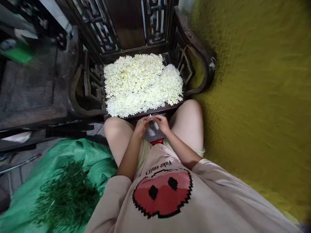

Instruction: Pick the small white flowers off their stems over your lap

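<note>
My left hand [143, 125] and my right hand [161, 123] meet above the gap between my knees, at the front edge of the wooden chair seat [155, 111]. Between their fingertips is a small white flower [150, 117], with the fingers of both hands pinched together at it. Just beyond them, a thick layer of loose white flowers [139, 82] covers most of the seat. The fingertips are too small to show exactly how each one grips the blossom.
Carved armrests [206, 69] flank the seat. A yellow textured wall [255, 97] rises close on the right. To my left lies a green sheet [97, 153] with a heap of thin green stems [70, 197]. A dark wooden table [26, 87] bears a green box [17, 51].
</note>
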Motion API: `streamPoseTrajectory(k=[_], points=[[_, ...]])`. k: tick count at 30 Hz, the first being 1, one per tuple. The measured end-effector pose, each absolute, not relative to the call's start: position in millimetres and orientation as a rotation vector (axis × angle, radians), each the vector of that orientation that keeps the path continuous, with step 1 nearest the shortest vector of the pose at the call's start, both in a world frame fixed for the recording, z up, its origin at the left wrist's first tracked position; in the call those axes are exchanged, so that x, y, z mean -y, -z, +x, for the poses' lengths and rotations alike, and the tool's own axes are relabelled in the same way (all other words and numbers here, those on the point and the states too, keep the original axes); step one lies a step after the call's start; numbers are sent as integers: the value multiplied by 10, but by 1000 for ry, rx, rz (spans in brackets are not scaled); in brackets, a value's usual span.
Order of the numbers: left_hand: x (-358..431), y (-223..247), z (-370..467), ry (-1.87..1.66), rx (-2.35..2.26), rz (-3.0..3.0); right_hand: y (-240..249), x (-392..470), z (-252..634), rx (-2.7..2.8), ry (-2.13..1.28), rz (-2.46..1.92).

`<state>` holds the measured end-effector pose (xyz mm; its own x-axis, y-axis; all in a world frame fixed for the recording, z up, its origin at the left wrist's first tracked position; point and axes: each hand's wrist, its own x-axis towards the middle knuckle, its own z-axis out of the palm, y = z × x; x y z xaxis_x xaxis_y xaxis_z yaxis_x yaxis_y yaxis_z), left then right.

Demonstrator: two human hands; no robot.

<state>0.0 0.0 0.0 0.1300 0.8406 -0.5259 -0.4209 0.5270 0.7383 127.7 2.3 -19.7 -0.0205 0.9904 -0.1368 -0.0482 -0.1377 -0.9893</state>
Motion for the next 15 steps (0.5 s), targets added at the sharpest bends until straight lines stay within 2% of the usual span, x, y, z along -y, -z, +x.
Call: streamPoseTrajectory(k=[15], points=[[-12,-49,-1,-976,-1112,470,113,-1,1275,1133,-1322,-1265]])
